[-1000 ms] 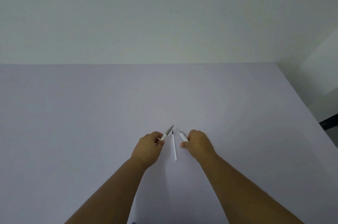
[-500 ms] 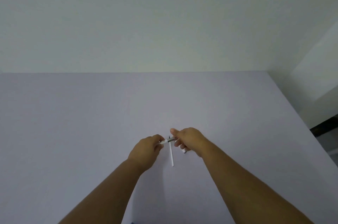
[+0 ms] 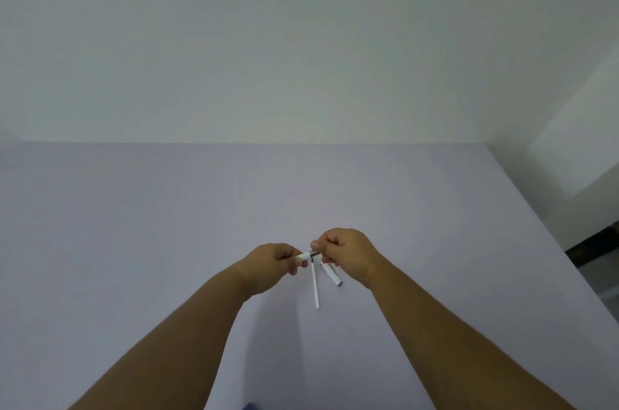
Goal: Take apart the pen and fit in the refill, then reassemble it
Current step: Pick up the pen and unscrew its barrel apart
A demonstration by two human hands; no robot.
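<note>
1. Over the near middle of the lilac counter [image 3: 134, 225], the left hand [image 3: 268, 267] is curled, its fingers [image 3: 296, 264] pinched shut on the white end of a short pen section [image 3: 308, 255].
2. Between the hands, that pen section lies level above the counter, its metal-coloured end meeting the right hand.
3. Below it, the white refill [image 3: 315, 287] lies on the counter, pointing away from the person.
4. Just right of the refill, a white barrel piece [image 3: 331, 274] slants down from under the right hand; whether it is gripped or resting, I cannot tell.
5. At right, the right hand [image 3: 348, 255] is curled, thumb and forefinger closed on the section's metal-coloured end.
</note>
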